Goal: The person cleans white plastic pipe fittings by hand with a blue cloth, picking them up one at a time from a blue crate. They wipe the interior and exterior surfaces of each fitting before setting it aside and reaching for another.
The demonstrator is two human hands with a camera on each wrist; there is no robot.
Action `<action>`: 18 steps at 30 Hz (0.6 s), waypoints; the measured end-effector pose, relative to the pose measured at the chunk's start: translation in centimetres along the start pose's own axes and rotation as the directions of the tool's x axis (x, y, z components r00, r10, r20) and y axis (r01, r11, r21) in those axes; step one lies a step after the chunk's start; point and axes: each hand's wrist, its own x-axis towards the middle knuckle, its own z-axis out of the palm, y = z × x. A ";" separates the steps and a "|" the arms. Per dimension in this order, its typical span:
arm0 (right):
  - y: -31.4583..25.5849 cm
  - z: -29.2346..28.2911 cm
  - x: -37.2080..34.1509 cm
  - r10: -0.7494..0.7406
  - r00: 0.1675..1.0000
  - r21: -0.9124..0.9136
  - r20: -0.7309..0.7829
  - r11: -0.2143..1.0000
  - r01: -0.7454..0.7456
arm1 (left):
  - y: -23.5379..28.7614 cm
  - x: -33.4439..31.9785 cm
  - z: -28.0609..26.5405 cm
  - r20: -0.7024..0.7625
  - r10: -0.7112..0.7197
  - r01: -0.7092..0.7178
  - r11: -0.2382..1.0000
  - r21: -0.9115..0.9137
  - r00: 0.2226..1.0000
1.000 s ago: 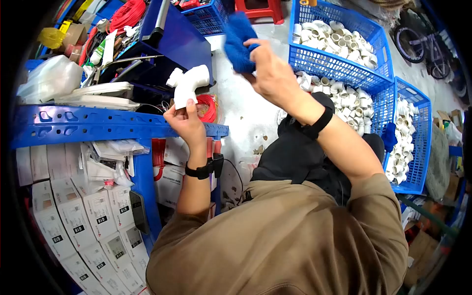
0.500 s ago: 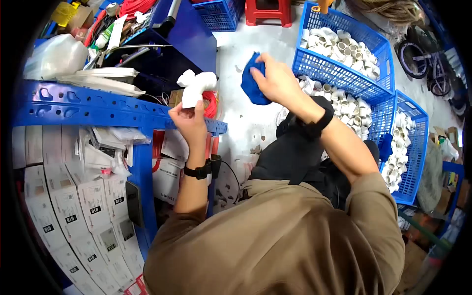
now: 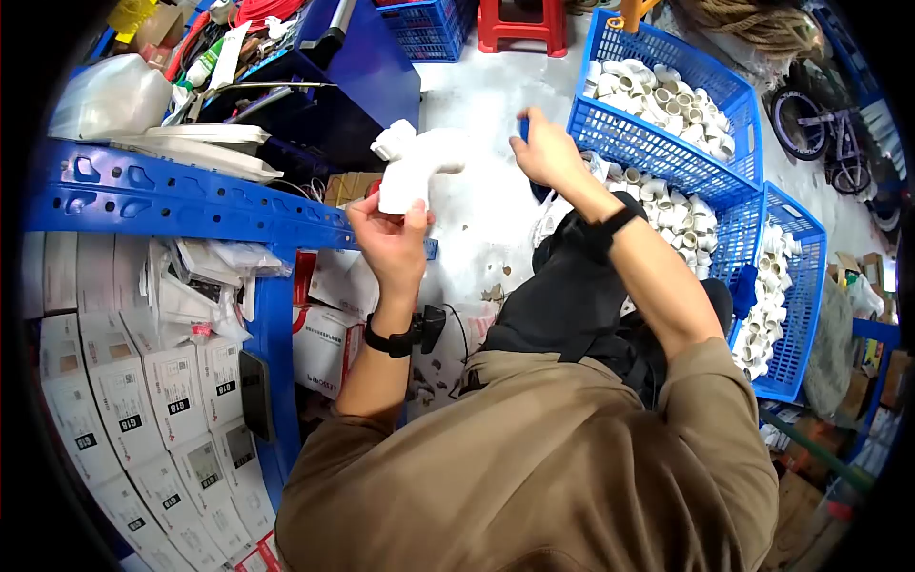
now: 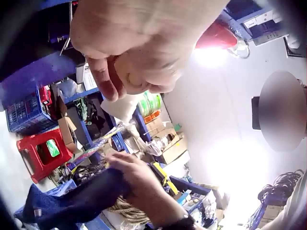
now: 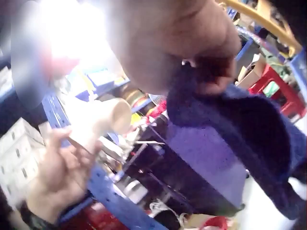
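Note:
My left hand (image 3: pixel 389 246) holds a white plastic pipe fitting (image 3: pixel 412 181) by its lower end, thumb in front and fingers behind. The fitting has a curved arm bending to the right and a short stub at its upper left. In the right wrist view, the round end of the fitting (image 5: pixel 117 116) faces that camera. My right hand (image 3: pixel 551 154) grips a blue cloth (image 5: pixel 230 115), which hangs from the fingers and is mostly hidden behind the hand in the head view. The two hands are apart, with the cloth away from the fitting.
Blue crates (image 3: pixel 658 133) full of white pipe fittings stand at the right. A blue shelf beam (image 3: pixel 191 195) runs along the left above white boxes (image 3: pixel 181 391). Behind are a dark blue cabinet (image 3: pixel 376 81) and a red stool (image 3: pixel 521 27).
My right hand has brought the blue cloth down and to the right, away from the fitting. My left hand has moved right and slightly down with the fitting still held.

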 end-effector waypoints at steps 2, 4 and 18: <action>-3.7 -2.6 -3.5 -0.338 0.879 0.163 -0.336 0.899 0.408 | -0.7 1.1 -1.3 -0.117 -0.020 0.025 0.999 0.038 0.993; -3.7 -1.8 -3.2 -0.478 0.838 0.110 -0.263 0.848 0.518 | 1.1 1.6 -1.7 -0.172 -0.153 0.141 0.987 -0.078 0.973; -6.9 0.4 -3.7 -0.256 0.942 0.452 -0.215 0.829 0.328 | -1.3 0.8 -4.4 -0.108 -0.178 0.177 0.984 -0.012 0.978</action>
